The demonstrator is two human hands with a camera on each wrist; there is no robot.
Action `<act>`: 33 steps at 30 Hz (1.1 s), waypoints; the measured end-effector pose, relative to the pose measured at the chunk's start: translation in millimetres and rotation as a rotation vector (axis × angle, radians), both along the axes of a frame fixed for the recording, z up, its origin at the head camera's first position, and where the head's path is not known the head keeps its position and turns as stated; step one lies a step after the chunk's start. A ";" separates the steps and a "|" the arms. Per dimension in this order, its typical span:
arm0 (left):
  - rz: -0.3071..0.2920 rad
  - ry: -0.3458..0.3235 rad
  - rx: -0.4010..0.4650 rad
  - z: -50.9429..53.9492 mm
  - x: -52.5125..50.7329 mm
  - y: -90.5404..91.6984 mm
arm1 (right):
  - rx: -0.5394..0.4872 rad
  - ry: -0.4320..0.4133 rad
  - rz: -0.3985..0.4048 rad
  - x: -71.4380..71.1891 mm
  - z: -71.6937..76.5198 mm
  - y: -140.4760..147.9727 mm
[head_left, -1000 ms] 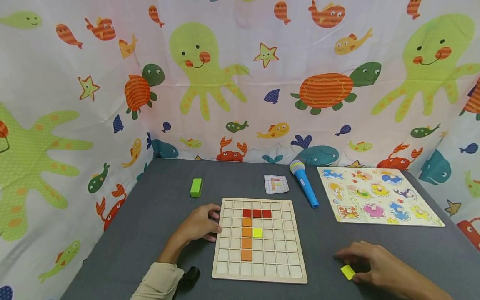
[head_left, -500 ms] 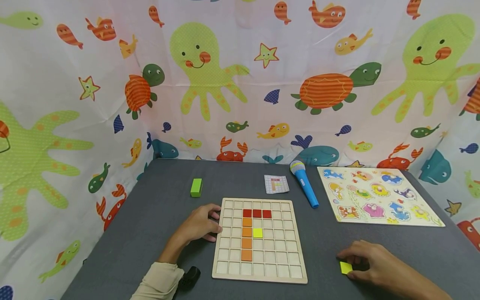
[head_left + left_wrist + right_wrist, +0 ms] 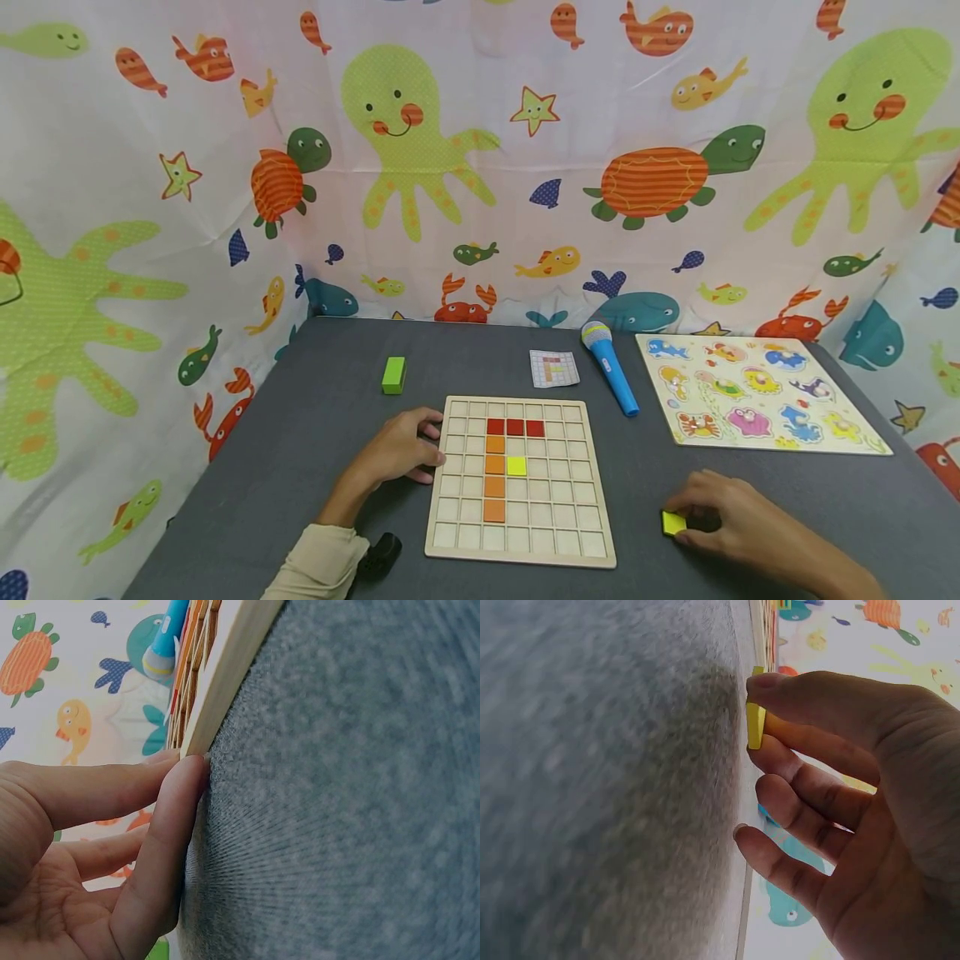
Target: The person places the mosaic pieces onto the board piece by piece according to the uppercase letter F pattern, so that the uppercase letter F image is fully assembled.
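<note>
A square-celled wooden grid board lies on the table, with red, orange and yellow tiles set in some of its cells. My left hand holds the board's left edge; thumb and finger meet at its rim in the left wrist view. To the right of the board, my right hand pinches a small yellow tile between thumb and fingers, close to the tabletop. The same yellow tile stands on edge between the fingertips in the right wrist view, its upper part partly covered by the thumb.
Behind the board lie a green block, a small card with a printed coloured grid and a blue toy microphone. A sea-animal puzzle board rests at the back right. A patterned cloth hangs behind the table.
My right hand has shifted left toward the board, carrying the yellow tile, which has turned a little. My left hand and the board stay where they were.
</note>
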State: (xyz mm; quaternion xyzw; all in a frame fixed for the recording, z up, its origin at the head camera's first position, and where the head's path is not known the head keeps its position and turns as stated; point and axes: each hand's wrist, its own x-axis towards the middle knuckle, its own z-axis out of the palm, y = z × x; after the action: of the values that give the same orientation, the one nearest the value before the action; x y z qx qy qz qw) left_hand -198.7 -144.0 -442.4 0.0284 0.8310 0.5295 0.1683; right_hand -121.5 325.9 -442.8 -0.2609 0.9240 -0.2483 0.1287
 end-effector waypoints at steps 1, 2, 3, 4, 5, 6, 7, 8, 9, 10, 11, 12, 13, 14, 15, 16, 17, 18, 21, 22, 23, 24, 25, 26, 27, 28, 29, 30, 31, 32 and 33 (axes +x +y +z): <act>0.001 0.000 -0.003 0.1 0.1 0.2 | 0.004 0.001 -0.004 -0.7 1.0 -2.7; 0.001 0.001 -0.005 0.2 0.1 0.5 | 0.012 0.002 -0.010 -1.4 2.3 -5.7; 0.002 0.001 -0.005 0.3 0.2 0.7 | 0.015 -0.004 -0.017 -2.1 3.4 -8.6; 0.000 0.001 -0.005 0.3 0.2 0.8 | 0.020 0.001 -0.021 -2.7 4.6 -11.5; -0.001 0.001 -0.004 0.1 0.1 1.0 | 0.024 0.002 -0.025 -3.3 6.0 -14.1; -0.002 0.000 -0.003 -0.1 0.0 1.2 | 0.028 0.012 -0.026 -3.9 7.5 -16.7; -0.003 0.000 -0.003 -0.2 0.0 1.4 | 0.031 0.022 -0.027 -4.7 9.1 -19.4; -0.005 -0.001 -0.001 -0.2 -0.1 1.5 | 0.035 0.030 -0.026 -5.5 11.0 -21.8; -0.005 -0.001 0.000 -0.3 -0.2 1.7 | 0.036 0.036 -0.027 -6.5 13.0 -24.3; -0.005 -0.001 0.000 -0.4 -0.3 1.8 | 0.040 0.048 -0.025 -7.7 15.0 -27.0; -0.005 -0.001 0.001 -0.4 -0.4 1.8 | 0.038 0.055 -0.022 -9.1 17.0 -29.9; -0.004 0.000 0.002 -0.3 -0.4 1.9 | 0.034 0.062 -0.017 -10.5 18.9 -32.9; -0.003 0.002 -0.001 -0.3 -0.5 1.8 | 0.031 0.068 -0.013 -11.9 20.6 -36.0; -0.003 0.003 -0.001 -0.3 -0.5 1.8 | 0.028 0.077 -0.007 -13.3 22.0 -39.2; -0.004 0.005 -0.001 -0.4 -0.6 1.7 | 0.027 0.088 -0.002 -14.9 23.2 -42.6; -0.004 0.005 -0.001 -0.4 -0.6 1.6 | 0.026 0.094 0.000 -16.4 24.3 -46.1; -0.006 0.007 0.000 -0.5 -0.7 1.4 | 0.029 0.094 0.000 -17.9 25.2 -49.7; -0.007 0.009 0.000 -0.7 -0.7 1.1 | 0.030 0.092 -0.003 -19.6 25.8 -53.3; -0.014 0.017 0.000 -2.0 -1.1 0.1 | 0.039 0.089 -0.008 -25.5 26.3 -63.8; -0.016 0.018 0.000 -2.4 -1.2 -0.2 | 0.038 0.087 -0.006 -27.5 25.8 -67.1; -0.019 0.020 0.001 -2.8 -1.4 -0.6 | 0.032 0.087 0.000 -29.6 25.2 -70.2; -0.020 0.022 0.002 -3.2 -1.5 -0.9 | 0.025 0.092 0.007 -31.6 24.5 -73.2; -0.021 0.022 0.004 -3.4 -1.6 -1.1 | 0.018 0.100 0.017 -33.4 23.7 -76.3; -0.022 0.022 0.006 -3.4 -1.7 -1.3 | 0.012 0.106 0.026 -35.2 22.9 -79.5; -0.022 0.022 0.007 -3.5 -1.7 -1.5 | 0.000 0.114 0.037 -36.9 22.1 -82.7; -0.022 0.022 0.007 -3.5 -1.8 -1.6 | -0.012 0.120 0.045 -38.4 21.3 -86.1; -0.021 0.022 0.007 -3.5 -1.7 -1.7 | -0.023 0.125 0.054 -39.9 20.8 -89.6; -0.020 0.022 0.007 -3.4 -1.6 -1.8 | -0.032 0.128 0.059 -41.4 20.4 -93.0; -0.019 0.021 0.006 -3.3 -1.5 -1.8 | -0.039 0.128 0.063 -42.7 20.3 -96.4; -0.019 0.021 0.003 -3.3 -1.4 -1.8 | -0.045 0.128 0.066 -44.1 20.0 -99.6; -0.018 0.021 0.002 -3.3 -1.2 -1.7 | -0.050 0.129 0.068 -45.4 19.7 -102.8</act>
State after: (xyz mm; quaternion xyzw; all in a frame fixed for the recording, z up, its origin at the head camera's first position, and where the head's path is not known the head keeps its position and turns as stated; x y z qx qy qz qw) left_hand -200.0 -145.7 -445.7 0.0416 0.8320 0.5283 0.1640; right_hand -166.9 223.1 -423.1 -0.3109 0.9144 -0.2495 0.0707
